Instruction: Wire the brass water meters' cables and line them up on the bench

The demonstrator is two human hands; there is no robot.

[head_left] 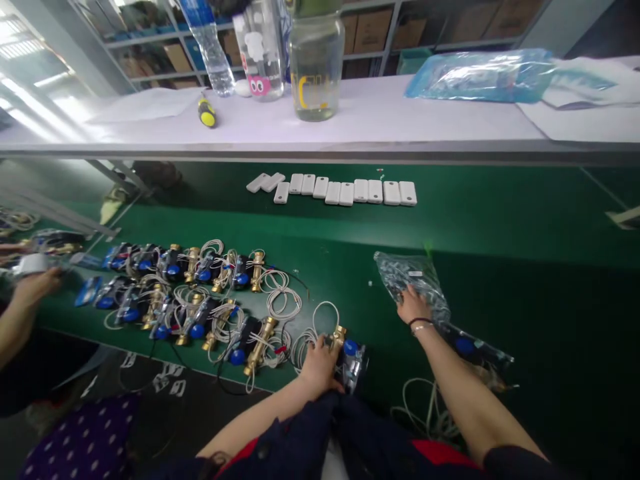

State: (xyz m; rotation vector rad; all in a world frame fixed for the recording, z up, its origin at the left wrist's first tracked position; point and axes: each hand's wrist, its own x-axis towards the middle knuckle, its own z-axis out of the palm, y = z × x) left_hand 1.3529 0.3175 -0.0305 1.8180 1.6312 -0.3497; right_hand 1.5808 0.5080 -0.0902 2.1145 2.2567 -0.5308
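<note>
My left hand (321, 363) is at the near edge of the green bench, its fingers curled over a brass meter (340, 335) with a blue cap and a coiled white cable (301, 348). Part of that meter lies hidden under the hand. Over to the right, my right hand (414, 307) has its fingers closed on a clear plastic bag (406, 270), whose contents I cannot make out. Beside my right forearm lies another meter (465, 345) with a blue cap, partly covered by the arm. Its loose white cable (425, 407) trails toward me.
Two rows of brass meters (197, 327) with cables fill the bench's left side. Small white boxes (346, 193) line the back. Bottles (316, 73), a yellow screwdriver (207, 113) and a blue packet (480, 77) sit on the raised shelf (370, 127). A co-worker's hand (37, 285) shows at far left.
</note>
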